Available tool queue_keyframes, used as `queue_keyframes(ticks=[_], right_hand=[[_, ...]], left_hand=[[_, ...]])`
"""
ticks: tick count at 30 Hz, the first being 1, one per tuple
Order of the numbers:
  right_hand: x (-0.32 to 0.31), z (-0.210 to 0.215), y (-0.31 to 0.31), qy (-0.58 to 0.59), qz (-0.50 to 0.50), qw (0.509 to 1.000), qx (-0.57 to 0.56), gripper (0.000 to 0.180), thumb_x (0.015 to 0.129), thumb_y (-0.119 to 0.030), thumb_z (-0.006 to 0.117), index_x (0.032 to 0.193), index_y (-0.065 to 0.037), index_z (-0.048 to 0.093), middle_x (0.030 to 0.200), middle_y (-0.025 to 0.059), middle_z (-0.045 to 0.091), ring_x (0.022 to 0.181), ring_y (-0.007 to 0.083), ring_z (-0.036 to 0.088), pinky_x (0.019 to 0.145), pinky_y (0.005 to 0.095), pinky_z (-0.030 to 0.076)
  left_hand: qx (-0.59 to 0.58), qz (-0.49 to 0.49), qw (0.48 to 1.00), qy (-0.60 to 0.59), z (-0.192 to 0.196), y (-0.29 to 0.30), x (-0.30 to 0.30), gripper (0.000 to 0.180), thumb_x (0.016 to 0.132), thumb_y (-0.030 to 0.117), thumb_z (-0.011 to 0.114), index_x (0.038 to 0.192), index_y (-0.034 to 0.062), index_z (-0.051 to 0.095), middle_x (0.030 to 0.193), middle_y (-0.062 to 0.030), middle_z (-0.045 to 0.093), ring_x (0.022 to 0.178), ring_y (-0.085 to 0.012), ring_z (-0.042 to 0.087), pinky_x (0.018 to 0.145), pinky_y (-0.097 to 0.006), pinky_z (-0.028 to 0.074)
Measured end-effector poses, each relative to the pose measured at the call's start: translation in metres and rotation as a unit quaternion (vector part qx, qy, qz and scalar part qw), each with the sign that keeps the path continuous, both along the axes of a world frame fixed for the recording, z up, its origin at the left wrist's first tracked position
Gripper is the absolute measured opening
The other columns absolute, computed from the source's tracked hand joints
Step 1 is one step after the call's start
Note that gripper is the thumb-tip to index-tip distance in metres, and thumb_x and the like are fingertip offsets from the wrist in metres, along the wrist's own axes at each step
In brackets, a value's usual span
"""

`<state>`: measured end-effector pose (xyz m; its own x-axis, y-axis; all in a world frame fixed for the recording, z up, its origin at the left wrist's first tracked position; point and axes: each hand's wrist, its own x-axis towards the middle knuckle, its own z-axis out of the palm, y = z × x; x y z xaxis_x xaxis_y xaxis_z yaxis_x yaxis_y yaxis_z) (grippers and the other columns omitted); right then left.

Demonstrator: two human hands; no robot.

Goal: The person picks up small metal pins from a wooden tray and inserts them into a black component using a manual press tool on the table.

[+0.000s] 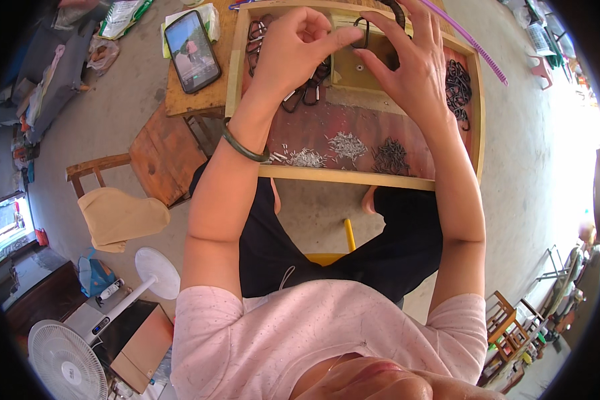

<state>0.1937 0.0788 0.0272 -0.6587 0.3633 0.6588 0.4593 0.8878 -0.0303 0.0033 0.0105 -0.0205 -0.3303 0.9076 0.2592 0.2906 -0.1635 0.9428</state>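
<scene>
Both my hands are raised over a shallow wooden tray (353, 177). My left hand (290, 50) and my right hand (413, 63) pinch the same small black metal clip (362, 30) between their fingertips, above a small block fixture (360, 70) in the tray. A dark green bangle (243, 147) sits on my left wrist. Piles of small silver pins (347, 143) and dark pins (390, 157) lie near the tray's front edge. More black clips are heaped at the tray's right side (459, 83) and behind my left hand (257, 37).
A smartphone (192, 50) with a lit screen lies on the table left of the tray. A wooden chair (157, 157) with a tan cushion stands to the left. A white fan (67, 360) stands at lower left. A purple strap (467, 40) crosses the tray's right corner.
</scene>
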Motion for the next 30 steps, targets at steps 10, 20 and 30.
queue_keyframes(ticks=[10, 20, 30], right_hand=[[-0.006, -0.021, 0.013, 0.048, 0.038, 0.995, -0.074, 0.051, 0.074, -0.012, 0.086, 0.122, -0.006, 0.068, 0.156, 0.0223, 0.039, 0.139, 0.0451, 0.045, 0.112, 0.0543, 0.041], [-0.004, -0.012, 0.008, 0.024, 0.027, 0.995, -0.092, 0.053, 0.073, -0.013, 0.087, 0.122, -0.006, 0.068, 0.157, 0.0211, 0.038, 0.140, 0.0441, 0.044, 0.112, 0.0541, 0.041], [-0.001, 0.006, 0.007, 0.007, 0.044, 0.992, -0.118, 0.051, 0.077, -0.007, 0.082, 0.126, -0.004, 0.067, 0.151, 0.0208, 0.048, 0.132, 0.0422, 0.054, 0.108, 0.0492, 0.046]], left_hand=[[-0.020, -0.013, 1.000, -0.003, -0.026, 0.019, 0.004, 0.029, 0.087, 0.023, 0.086, 0.085, 0.0094, 0.061, 0.077, 0.0069, 0.058, 0.071, -0.0022, 0.053, 0.061, -0.020, 0.042], [-0.043, -0.027, 0.998, -0.027, -0.021, 0.015, 0.004, 0.029, 0.089, 0.024, 0.085, 0.082, 0.0084, 0.061, 0.072, 0.0061, 0.057, 0.066, -0.0037, 0.054, 0.059, -0.021, 0.041], [-0.026, 0.064, 0.968, 0.241, -0.019, 0.005, 0.009, 0.050, 0.091, 0.042, 0.078, 0.067, 0.0019, 0.059, 0.054, -0.0042, 0.049, 0.051, -0.0146, 0.051, 0.051, -0.033, 0.039]])
